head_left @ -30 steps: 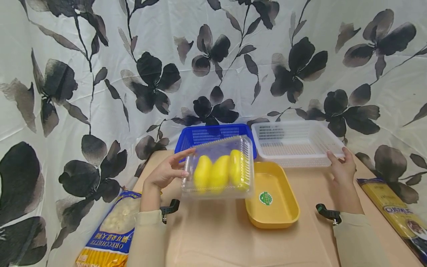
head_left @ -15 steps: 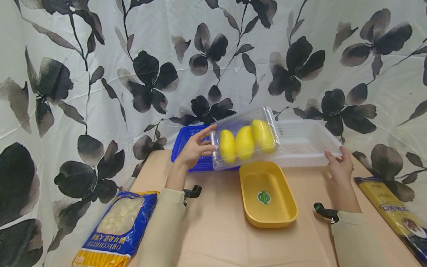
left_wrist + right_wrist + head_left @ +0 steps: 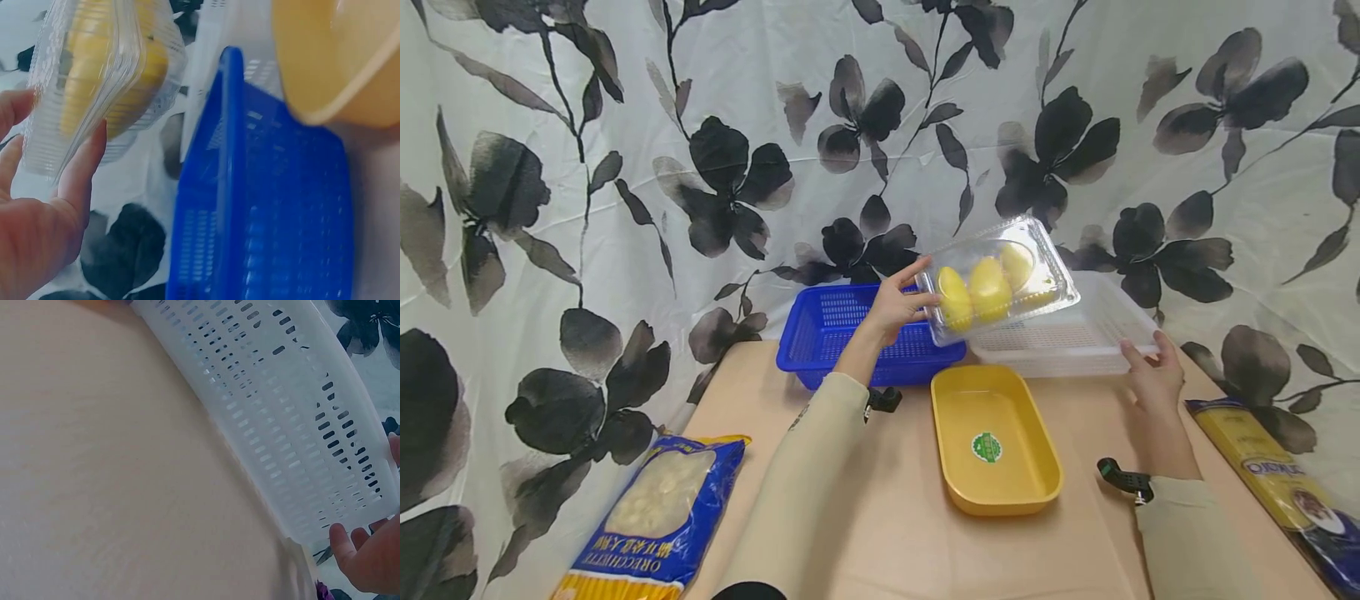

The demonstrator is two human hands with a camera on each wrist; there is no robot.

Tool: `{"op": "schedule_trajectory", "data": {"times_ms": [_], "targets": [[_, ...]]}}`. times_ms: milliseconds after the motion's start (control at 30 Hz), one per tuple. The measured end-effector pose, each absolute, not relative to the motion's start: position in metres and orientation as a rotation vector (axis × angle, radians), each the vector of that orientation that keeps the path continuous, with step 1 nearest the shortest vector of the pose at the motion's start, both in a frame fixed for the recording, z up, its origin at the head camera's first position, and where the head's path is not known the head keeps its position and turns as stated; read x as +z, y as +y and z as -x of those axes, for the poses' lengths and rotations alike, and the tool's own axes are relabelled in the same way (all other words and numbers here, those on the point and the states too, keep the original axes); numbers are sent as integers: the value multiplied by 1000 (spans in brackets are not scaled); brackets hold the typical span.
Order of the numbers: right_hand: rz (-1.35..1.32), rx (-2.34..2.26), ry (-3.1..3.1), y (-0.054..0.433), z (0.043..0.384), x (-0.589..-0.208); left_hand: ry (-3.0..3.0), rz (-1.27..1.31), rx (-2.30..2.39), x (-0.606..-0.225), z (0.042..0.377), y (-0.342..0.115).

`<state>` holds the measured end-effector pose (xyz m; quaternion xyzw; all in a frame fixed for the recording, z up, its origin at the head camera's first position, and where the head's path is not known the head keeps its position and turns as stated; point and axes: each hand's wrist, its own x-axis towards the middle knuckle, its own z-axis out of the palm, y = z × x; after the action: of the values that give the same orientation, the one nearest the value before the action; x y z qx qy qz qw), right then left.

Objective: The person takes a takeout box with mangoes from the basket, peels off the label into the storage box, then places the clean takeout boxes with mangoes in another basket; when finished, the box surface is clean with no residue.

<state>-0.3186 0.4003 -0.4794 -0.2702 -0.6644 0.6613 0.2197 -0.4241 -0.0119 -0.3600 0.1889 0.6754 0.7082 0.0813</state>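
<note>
My left hand [image 3: 892,310] pinches the left end of a clear plastic clamshell box [image 3: 1052,279], thumb on one side and fingers on the other. Inside the box lie three yellow mangoes [image 3: 990,289]. The box is tilted in the air, over the gap between the blue basket [image 3: 850,379] and the white basket [image 3: 1067,363]. At the white basket's front right corner, my right hand [image 3: 1154,375] grips the rim. In the left wrist view the clamshell box [image 3: 50,125] sits between thumb and fingers, beside the blue basket [image 3: 294,206]. The right wrist view shows the white basket's perforated wall [image 3: 275,425].
A yellow tray [image 3: 1000,492] with a green sticker stands in front of the baskets. A bag of orecchiette pasta [image 3: 658,500] lies at the table's left, and a yellow and blue packet [image 3: 1273,483] at its right edge. A floral curtain [image 3: 722,75] hangs behind the table [image 3: 917,533].
My left hand has carried the clamshell box of mangoes right and upward, from in front of the blue basket toward the white one. My right hand has stayed on the white basket's corner.
</note>
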Motion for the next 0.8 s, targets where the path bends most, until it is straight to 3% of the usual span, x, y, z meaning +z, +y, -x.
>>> {"op": "schedule_trajectory", "data": {"times_ms": [400, 800], "targets": [[730, 1937, -1707, 396, 320, -476, 1988, -415, 2254, -377, 436, 43], [739, 1982, -1661, 393, 316, -475, 2166, -471, 2214, -380, 428, 74]]}}
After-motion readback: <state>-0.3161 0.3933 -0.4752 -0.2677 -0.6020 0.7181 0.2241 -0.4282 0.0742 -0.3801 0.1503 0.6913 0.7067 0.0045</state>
